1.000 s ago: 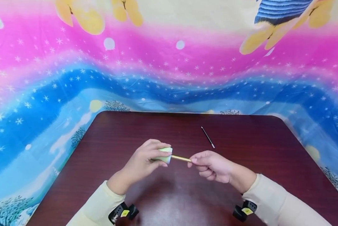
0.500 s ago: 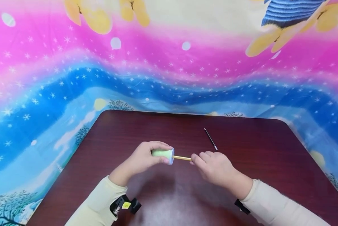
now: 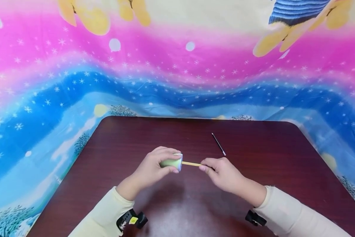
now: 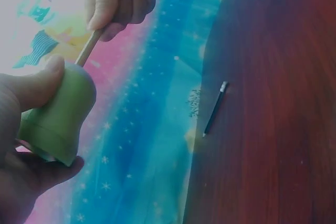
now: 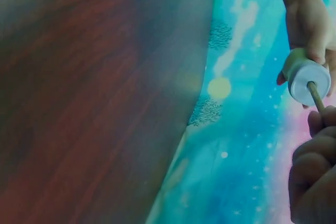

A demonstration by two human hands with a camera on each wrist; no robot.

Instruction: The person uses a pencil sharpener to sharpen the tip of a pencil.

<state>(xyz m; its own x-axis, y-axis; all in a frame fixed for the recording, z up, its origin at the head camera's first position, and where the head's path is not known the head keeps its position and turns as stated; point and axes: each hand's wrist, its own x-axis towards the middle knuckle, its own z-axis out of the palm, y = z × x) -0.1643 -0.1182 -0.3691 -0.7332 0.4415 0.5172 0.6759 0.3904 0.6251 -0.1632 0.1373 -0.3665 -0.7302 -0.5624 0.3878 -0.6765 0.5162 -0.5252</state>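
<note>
My left hand (image 3: 149, 168) grips a light green pencil sharpener (image 3: 171, 162) with a waisted body, held sideways above the table. Its pale round end, plain in the right wrist view (image 5: 302, 85), faces right. A yellow pencil (image 3: 191, 163) sticks out of the hole in that end, its inner part hidden inside. My right hand (image 3: 225, 174) pinches the pencil's other end between thumb and forefinger, the rest of the fingers curled in. In the left wrist view the green sharpener (image 4: 63, 111) sits between left thumb and fingers.
Beyond the hands, a dark pencil with a whitish end (image 3: 218, 144) lies on the reddish-brown table (image 3: 153, 131). A patterned cloth (image 3: 177, 75) in pink and blue hangs behind and around the table's edges. Each wrist wears a black strapped camera (image 3: 140, 220).
The right hand has turned about the pencil, rolling over and then partly back while keeping its pinch. The left hand still holds the sharpener in nearly the same place.
</note>
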